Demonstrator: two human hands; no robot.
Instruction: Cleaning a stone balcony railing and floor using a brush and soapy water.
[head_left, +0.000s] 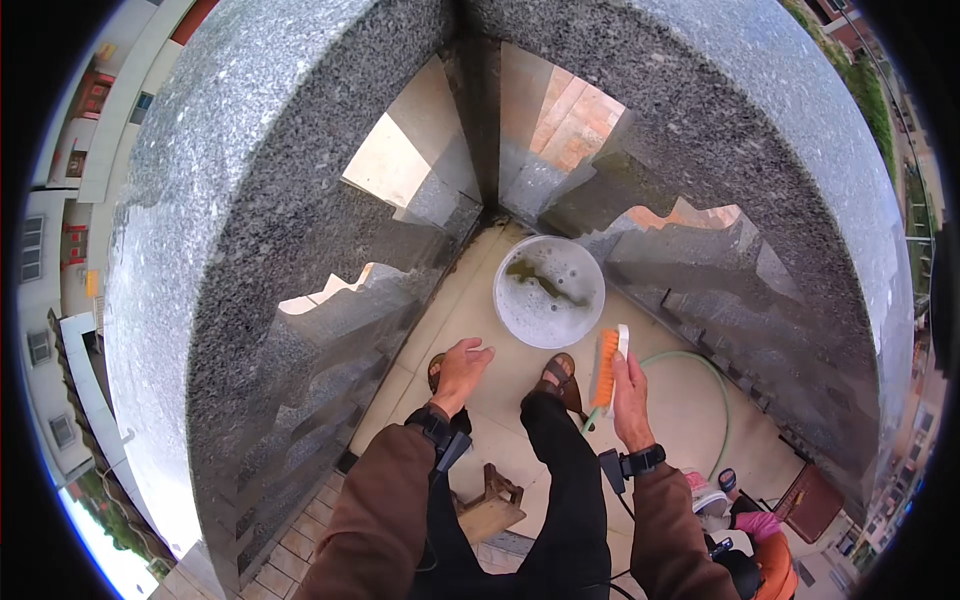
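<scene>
My right hand (632, 399) grips a scrubbing brush (609, 367) with orange bristles and a white back, held upright with the bristles facing left. My left hand (463, 371) is empty, its fingers apart, above my sandalled foot. Between and beyond the hands, a round white bucket (550, 292) stands on the tiled floor, holding foamy water with a murky greenish streak. Neither hand touches the bucket. A green hose (724, 390) curves over the floor to the right of the brush.
Speckled grey granite walls (300, 187) (720, 142) with wet-looking sides meet in a corner beyond the bucket. A small wooden stool (491, 506) stands behind my legs. At the lower right are another person in orange (776, 562) and a brown case (810, 502).
</scene>
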